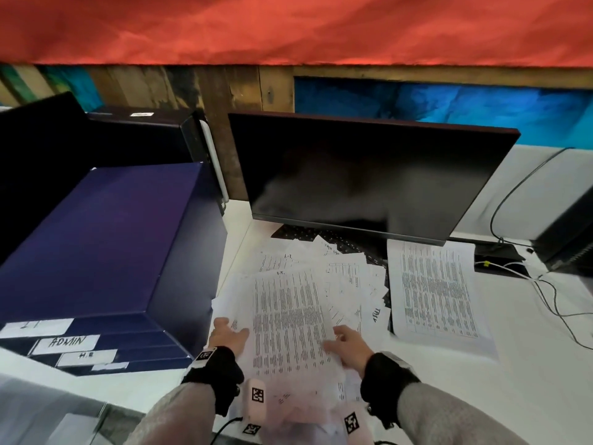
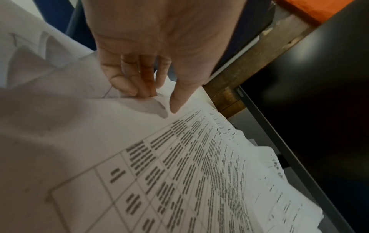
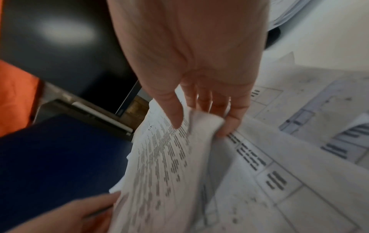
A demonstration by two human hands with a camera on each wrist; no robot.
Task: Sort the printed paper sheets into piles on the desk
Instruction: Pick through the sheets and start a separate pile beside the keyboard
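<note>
- The step in hand looks like lifting one printed sheet [image 1: 288, 316] off the loose heap of sheets [image 1: 346, 277] at lower centre of the head view, to read which pile it belongs to.
- Only one sorted pile [image 1: 436, 290] shows so far, lying flat on the desk [image 1: 529, 364] right of the heap, below the monitor [image 1: 369, 175]; most of the sorting seems still ahead.
- The right hand [image 1: 349, 345] has a closed grip: in the right wrist view its thumb lies on the printed face and its fingers [image 3: 229, 126] curl beneath, pinching the sheet's right edge, which buckles.
- The left hand [image 1: 227, 335] is at the sheet's left edge. In the left wrist view its fingers [image 2: 127, 82] bend down onto paper, the forefinger straight and pointing at the sheet; a true pinch I cannot confirm.
- The next move probably calls for drawing the sheet clear without dragging its neighbours, then laying it squarely on the matching pile.
- The dark blue labelled trays [image 1: 96, 252] stand at left of the frame, just beside the heap.
</note>
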